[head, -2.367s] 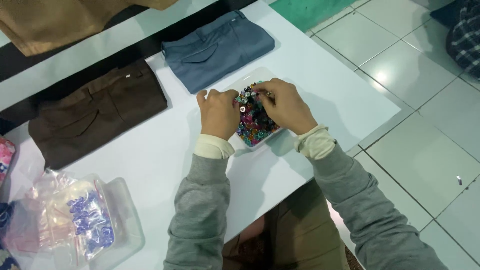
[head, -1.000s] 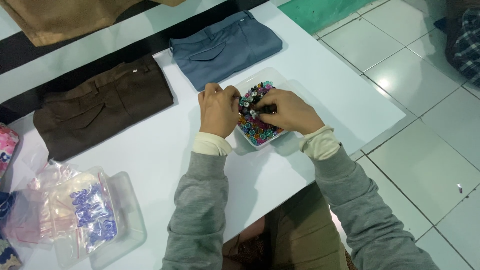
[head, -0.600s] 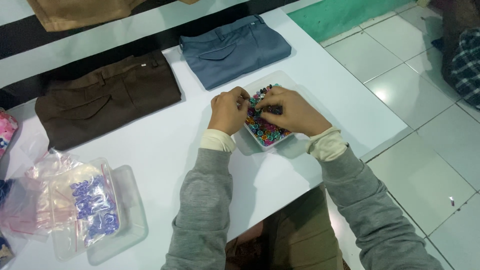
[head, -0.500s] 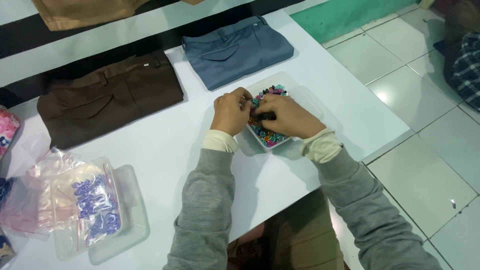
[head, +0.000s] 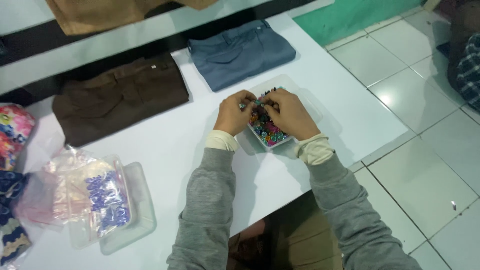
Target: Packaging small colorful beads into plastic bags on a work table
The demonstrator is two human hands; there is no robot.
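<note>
A clear plastic tray (head: pixel 306 102) full of small colourful beads (head: pixel 266 129) sits on the white table (head: pixel 170 150). My left hand (head: pixel 233 113) and my right hand (head: pixel 289 114) are both over the tray with fingertips meeting above the beads. The fingers pinch something small between them; I cannot make out what it is. Both arms wear grey sleeves with cream cuffs.
Folded blue-grey trousers (head: pixel 241 51) and folded brown trousers (head: pixel 118 95) lie at the table's far side. A clear box (head: pixel 127 220) with a plastic bag of blue beads (head: pixel 107 202) stands at the near left. Patterned cloth (head: pixel 14 132) lies at the left edge. Tiled floor (head: pixel 425 165) is to the right.
The view has shifted, so the tray and hands sit a little higher and more to the right. Both hands stay over the bead tray, fingertips drawn closer together.
</note>
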